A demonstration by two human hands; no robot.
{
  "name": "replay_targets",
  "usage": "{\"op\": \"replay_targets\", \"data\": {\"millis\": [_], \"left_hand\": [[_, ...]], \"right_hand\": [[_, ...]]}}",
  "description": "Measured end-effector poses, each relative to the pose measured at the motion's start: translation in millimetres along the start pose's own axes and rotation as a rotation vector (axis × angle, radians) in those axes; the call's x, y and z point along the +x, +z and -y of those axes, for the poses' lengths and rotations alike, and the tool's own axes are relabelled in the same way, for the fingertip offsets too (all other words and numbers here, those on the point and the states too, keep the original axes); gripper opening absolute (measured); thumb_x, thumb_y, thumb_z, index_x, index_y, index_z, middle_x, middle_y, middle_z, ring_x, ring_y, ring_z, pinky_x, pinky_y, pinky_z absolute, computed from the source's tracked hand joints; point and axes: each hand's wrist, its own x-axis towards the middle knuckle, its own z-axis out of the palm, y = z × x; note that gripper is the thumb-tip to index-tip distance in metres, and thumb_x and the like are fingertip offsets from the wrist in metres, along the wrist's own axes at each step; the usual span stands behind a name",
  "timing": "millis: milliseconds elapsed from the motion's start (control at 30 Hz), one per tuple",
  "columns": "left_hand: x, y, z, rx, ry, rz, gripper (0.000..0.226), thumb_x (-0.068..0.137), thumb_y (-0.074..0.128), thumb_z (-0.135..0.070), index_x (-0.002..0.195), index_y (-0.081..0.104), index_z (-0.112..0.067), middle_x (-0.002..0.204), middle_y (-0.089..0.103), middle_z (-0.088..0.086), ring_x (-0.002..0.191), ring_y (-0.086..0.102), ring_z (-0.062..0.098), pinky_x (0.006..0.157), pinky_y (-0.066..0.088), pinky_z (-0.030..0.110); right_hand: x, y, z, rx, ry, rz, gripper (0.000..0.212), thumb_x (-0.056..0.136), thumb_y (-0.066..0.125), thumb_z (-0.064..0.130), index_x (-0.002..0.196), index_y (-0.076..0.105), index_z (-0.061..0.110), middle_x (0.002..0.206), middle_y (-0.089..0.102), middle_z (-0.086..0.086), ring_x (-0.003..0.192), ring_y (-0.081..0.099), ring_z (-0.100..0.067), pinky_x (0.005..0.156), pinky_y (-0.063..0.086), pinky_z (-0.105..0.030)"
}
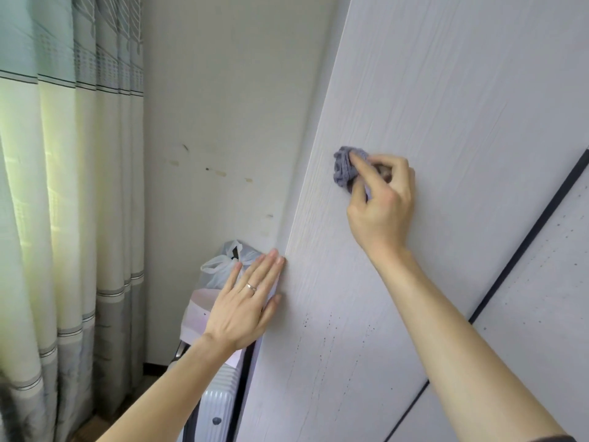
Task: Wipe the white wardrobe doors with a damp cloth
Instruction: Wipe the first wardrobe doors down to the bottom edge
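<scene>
Cloth under right hand fingers, against wardrobe door

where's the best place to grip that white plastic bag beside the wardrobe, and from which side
Grip the plastic bag by its knotted handle loops at the top, coming from above. The loops stick up free, while the left hand and wardrobe door crowd its right side.

Right hand raised, fingers curled tight; left hand flat, fingers spread.
</scene>
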Motion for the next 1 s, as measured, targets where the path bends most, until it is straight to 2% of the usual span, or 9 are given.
{"op": "replay_targets", "data": {"millis": [100,167,233,300,467,667,767,900,1000], "left_hand": [[1.3,-2.3,1.7,-0.353,-0.451,0.184,0.072,0.092,0.042,-0.073,0.154,0.035,-0.038,0.132,0.062,-0.013,0.125,0.051,0.013,0.101,0.045,0.036],[1.8,-0.9,7.4,-0.562,-0.618,0.253,0.074,0.071,0.038,-0.096,0.129,0.059,-0.053,0.103,0.072,-0.022,0.112,0.060,0.003,0.092,0.048,0.028],[2.3,1.4,11.7,-0.670,-0.699,0.232,0.050,0.068,0.051,-0.092,0.102,0.067,-0.059,0.094,0.075,-0.023,0.106,0.062,-0.005,0.089,0.046,0.020],[4.1,0.4,11.6,-0.717,-0.719,0.228,0.037,0.070,0.058,-0.082,0.092,0.071,-0.054,0.090,0.075,-0.024,0.102,0.062,-0.010,0.089,0.046,0.018],[0.3,2.6,7.0,-0.759,-0.760,0.237,0.043,0.075,0.061,-0.074,0.097,0.076,-0.040,0.087,0.075,-0.022,0.094,0.065,-0.008,0.084,0.045,0.016],[-13.5,-0.2,8.1,-0.688,-0.760,0.327,0.026,0.084,0.069,-0.060,0.104,0.067,-0.045,0.089,0.073,-0.018,0.092,0.065,-0.005,0.087,0.050,0.024],[-17.6,-3.4,16.3,-0.634,-0.741,0.378,0.034,0.083,0.071,-0.058,0.113,0.067,-0.041,0.089,0.073,-0.019,0.097,0.066,0.001,0.093,0.050,0.030],[-16.7,-3.4,18.9,-0.605,-0.724,0.408,0.044,0.081,0.071,-0.063,0.118,0.065,-0.040,0.092,0.070,-0.023,0.102,0.064,0.002,0.094,0.049,0.030],[-16.8,0.3,16.5,-0.608,-0.722,0.409,0.047,0.080,0.070,-0.065,0.118,0.065,-0.040,0.094,0.072,-0.022,0.102,0.064,0.001,0.093,0.049,0.029]], "right_hand": [[-0.1,10.3,10.2,-0.010,-0.023,-0.051,0.037,0.089,0.058,-0.002,0.116,0.075,0.017,0.108,0.064,-0.010,0.087,0.055,-0.029,0.078,0.047,-0.034],[-23.4,12.8,10.5,-0.025,-0.131,-0.018,0.036,0.090,0.059,-0.002,0.116,0.076,0.017,0.109,0.067,-0.011,0.092,0.057,-0.030,0.080,0.048,-0.036],[-55.7,13.1,6.8,-0.029,-0.241,0.070,0.039,0.087,0.061,-0.003,0.117,0.075,0.018,0.110,0.069,-0.010,0.094,0.060,-0.031,0.081,0.048,-0.037],[-88.9,12.3,3.5,-0.035,-0.289,0.146,0.044,0.082,0.065,-0.005,0.117,0.075,0.019,0.110,0.069,-0.009,0.093,0.063,-0.031,0.080,0.049,-0.037],[-175.9,13.6,1.2,-0.094,-0.307,0.270,0.048,0.078,0.067,-0.002,0.117,0.075,0.026,0.110,0.069,-0.003,0.095,0.060,-0.025,0.076,0.048,-0.037],[-224.9,3.5,-0.5,-0.107,-0.331,0.471,0.052,0.074,0.063,-0.001,0.115,0.075,0.029,0.117,0.056,0.003,0.092,0.058,-0.024,0.074,0.042,-0.034],[-191.7,3.0,5.2,-0.074,-0.222,0.402,0.053,0.076,0.060,-0.002,0.118,0.074,0.026,0.118,0.054,0.001,0.088,0.059,-0.028,0.071,0.049,-0.038],[-107.7,16.5,21.7,-0.011,-0.027,0.153,0.045,0.083,0.062,-0.005,0.118,0.074,0.020,0.112,0.062,-0.009,0.093,0.056,-0.029,0.077,0.050,-0.038],[-88.2,26.8,28.0,-0.026,-0.063,0.081,0.048,0.083,0.063,-0.007,0.120,0.074,0.021,0.111,0.064,-0.011,0.096,0.054,-0.027,0.080,0.049,-0.038]]}}
